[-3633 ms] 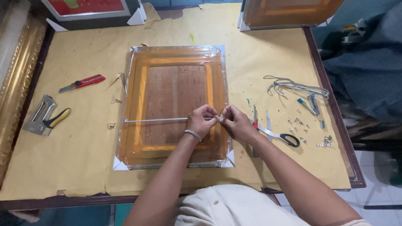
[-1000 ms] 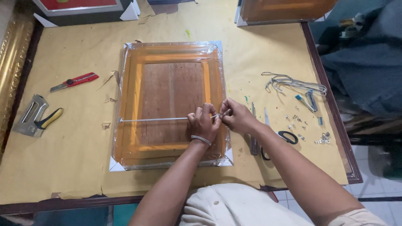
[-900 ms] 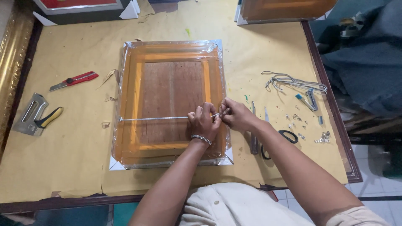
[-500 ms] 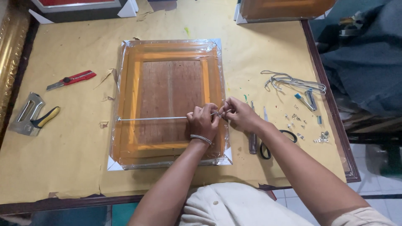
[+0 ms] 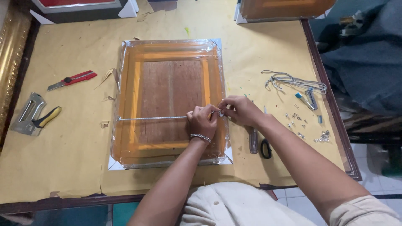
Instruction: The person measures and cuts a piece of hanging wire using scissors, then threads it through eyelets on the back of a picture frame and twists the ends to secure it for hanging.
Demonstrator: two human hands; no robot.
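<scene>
My left hand [image 5: 202, 122] and right hand [image 5: 238, 110] meet at the right edge of the frame [image 5: 169, 100], fingers pinched on the end of the wire [image 5: 151, 118] that runs across its back to the left side. The frame lies face down, plastic-wrapped, in the middle of the bench [image 5: 63, 159]. Scissors [image 5: 265, 147] sit just right of it; farther off, a stapler [image 5: 28, 114], a cutter [image 5: 72, 80] and coiled wire [image 5: 289, 80].

A wooden table [image 5: 331, 121] with a dark rim is covered with yellowish-brown paper [image 5: 63, 159] — a gilded frame [image 5: 12, 54] leans at its left, and pale floor tiles [image 5: 368, 175] show at its right.
</scene>
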